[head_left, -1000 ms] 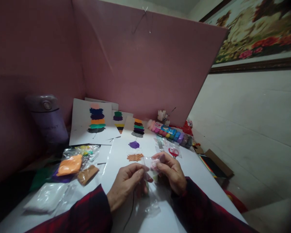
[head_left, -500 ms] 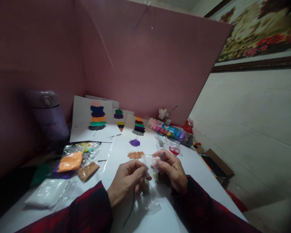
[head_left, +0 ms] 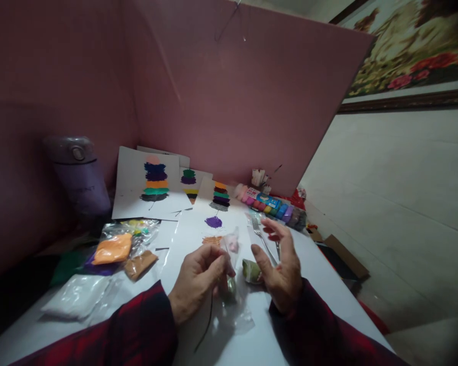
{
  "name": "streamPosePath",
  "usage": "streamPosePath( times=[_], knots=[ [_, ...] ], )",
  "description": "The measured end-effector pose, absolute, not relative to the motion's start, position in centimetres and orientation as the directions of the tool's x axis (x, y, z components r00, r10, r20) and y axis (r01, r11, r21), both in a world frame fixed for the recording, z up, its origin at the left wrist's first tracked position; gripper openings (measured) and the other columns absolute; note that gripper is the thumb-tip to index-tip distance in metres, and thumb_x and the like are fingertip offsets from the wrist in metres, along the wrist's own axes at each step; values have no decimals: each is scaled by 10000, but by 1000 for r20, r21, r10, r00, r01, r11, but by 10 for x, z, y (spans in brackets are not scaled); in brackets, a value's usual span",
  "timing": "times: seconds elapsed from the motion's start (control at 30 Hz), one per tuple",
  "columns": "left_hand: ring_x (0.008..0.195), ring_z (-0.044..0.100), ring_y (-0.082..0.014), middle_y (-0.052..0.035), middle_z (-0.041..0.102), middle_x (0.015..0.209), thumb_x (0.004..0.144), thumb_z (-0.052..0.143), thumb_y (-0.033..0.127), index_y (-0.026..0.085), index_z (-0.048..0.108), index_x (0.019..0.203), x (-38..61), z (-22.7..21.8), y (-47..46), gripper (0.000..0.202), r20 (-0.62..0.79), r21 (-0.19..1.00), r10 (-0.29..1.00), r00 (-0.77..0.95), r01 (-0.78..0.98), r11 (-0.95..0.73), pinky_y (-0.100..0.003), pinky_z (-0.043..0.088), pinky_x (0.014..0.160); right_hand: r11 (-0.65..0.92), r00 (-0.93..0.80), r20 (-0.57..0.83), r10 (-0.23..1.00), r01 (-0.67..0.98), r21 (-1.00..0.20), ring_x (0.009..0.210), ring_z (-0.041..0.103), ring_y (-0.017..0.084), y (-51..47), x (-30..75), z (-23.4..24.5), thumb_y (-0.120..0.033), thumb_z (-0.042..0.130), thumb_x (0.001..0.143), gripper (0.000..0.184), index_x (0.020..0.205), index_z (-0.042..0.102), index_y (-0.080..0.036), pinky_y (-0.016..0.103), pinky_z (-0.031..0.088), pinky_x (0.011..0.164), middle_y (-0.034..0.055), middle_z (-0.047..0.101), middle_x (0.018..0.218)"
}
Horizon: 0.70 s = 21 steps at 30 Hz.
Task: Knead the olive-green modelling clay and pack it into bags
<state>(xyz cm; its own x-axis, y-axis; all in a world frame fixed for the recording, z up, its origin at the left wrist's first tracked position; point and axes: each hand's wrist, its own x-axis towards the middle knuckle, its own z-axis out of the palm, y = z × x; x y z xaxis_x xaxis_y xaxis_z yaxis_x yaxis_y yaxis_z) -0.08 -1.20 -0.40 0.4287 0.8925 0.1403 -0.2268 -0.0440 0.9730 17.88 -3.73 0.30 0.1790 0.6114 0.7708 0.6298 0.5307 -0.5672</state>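
Observation:
My left hand [head_left: 204, 277] is closed, thumb and fingers pinching a clear plastic bag [head_left: 238, 315] that shows something pinkish near its upper end. Greenish material is visible through the lower plastic. My right hand [head_left: 280, 267] is open, its fingers spread and curved, with nothing in it. Beside its thumb, a wrapped lump of olive-green clay [head_left: 251, 271] rests on the white surface. A metal fork [head_left: 262, 236] lies just beyond that thumb, partly hidden by the hand. Below my left hand, a thin dark strip [head_left: 206, 325] trails across the paper.
Bagged orange clay [head_left: 112, 249], brown clay [head_left: 140, 265] and a white packet [head_left: 76, 297] lie at the left, before a purple bottle [head_left: 80, 180]. Painted sheets [head_left: 125, 188] lean at the back, near a multicoloured clay pack [head_left: 273, 206]. A pink partition [head_left: 232, 101] stands behind.
My right hand has let go of the bag and opened, moving slightly right and up. The green lump and fork now show more fully. My left hand keeps its pinch.

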Motion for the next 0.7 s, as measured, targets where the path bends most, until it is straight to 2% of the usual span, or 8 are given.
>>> streamPosePath(
  times=[0.03, 0.1, 0.2, 0.3, 0.47, 0.7],
  knots=[
    [453, 509, -82, -22, 628, 666, 855, 621, 434, 145, 552, 761, -2, -2, -14, 312, 170, 975, 888, 427, -201, -90, -190, 384, 418, 563, 135, 838, 529, 683, -465, 1052, 563, 264, -41, 177, 5, -257, 620, 872, 372, 1230, 541, -194, 430, 453, 885, 130, 593, 1194],
    [477, 500, -91, -4, 578, 624, 897, 564, 394, 149, 565, 751, -4, -1, -18, 286, 274, 961, 864, 422, -142, -236, -204, 394, 452, 672, -56, 875, 481, 665, -327, 925, 592, 236, -49, 173, 6, -220, 607, 883, 167, 1049, 603, -202, 389, 470, 820, 76, 628, 957],
    [568, 543, -115, -13, 577, 659, 915, 536, 305, 149, 595, 780, -6, -2, -23, 215, 420, 892, 800, 429, -32, -451, -227, 433, 545, 702, -199, 805, 559, 630, -332, 746, 593, 207, -58, 165, 5, -266, 620, 898, 94, 957, 611, -192, 333, 463, 677, 52, 631, 806],
    [586, 547, -115, -12, 581, 672, 925, 514, 240, 153, 595, 815, -8, -5, -25, 162, 487, 818, 738, 466, 52, -573, -225, 433, 578, 683, -220, 768, 602, 640, -352, 687, 583, 193, -61, 160, 4, -199, 579, 907, 24, 922, 597, -195, 307, 431, 613, 51, 634, 762],
    [575, 509, -102, -5, 570, 658, 931, 495, 190, 166, 570, 788, -8, -9, -23, 164, 525, 710, 681, 511, 178, -681, -216, 406, 581, 683, -241, 784, 573, 668, -294, 635, 562, 174, -60, 158, 5, -105, 496, 891, 123, 866, 562, -205, 288, 405, 586, 39, 619, 701],
    [509, 373, -84, 53, 436, 567, 870, 507, 162, 197, 422, 674, -6, -8, -25, 217, 515, 679, 695, 502, 255, -688, -205, 310, 511, 598, -208, 787, 580, 765, -239, 493, 411, 121, -64, 154, 2, -71, 472, 799, 194, 680, 432, -219, 272, 278, 515, -29, 423, 557]
  ],
)
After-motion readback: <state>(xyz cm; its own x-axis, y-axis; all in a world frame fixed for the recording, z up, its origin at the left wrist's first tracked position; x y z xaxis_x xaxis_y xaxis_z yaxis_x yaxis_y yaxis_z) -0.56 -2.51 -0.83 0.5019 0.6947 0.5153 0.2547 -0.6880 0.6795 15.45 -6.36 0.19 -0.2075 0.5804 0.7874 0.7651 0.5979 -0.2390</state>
